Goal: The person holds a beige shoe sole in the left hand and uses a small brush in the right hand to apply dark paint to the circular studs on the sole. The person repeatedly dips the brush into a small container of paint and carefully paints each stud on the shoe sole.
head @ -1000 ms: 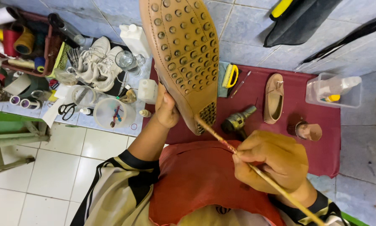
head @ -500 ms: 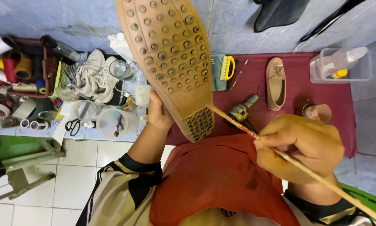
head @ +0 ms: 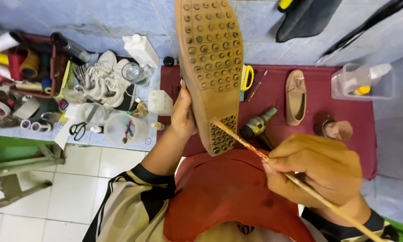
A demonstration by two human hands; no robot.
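Right grip: right hand (head: 318, 172) pinched on a thin brush (head: 250, 145), tip on the heel of the shoe (head: 210, 67).
Left grip: left hand (head: 183, 117) clasps the shoe's side, sole up, above the lap.
Progress: heel studs look darker, likely coated; forepart dry-looking, probably left to do.
Containers: clear tub (head: 363, 83) holds a white bottle; round tub (head: 123, 128) holds small coloured bits; tin (head: 337, 130) open on the red mat (head: 318, 80).

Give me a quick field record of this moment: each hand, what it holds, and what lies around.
left hand: grips the tan studded-sole shoe, sole facing the camera
right hand: pinches a thin wooden stick
stick tip: touching the sole at the heel end
red mat: second tan shoe, small metal tool
left side: scissors, white sneakers, thread spools
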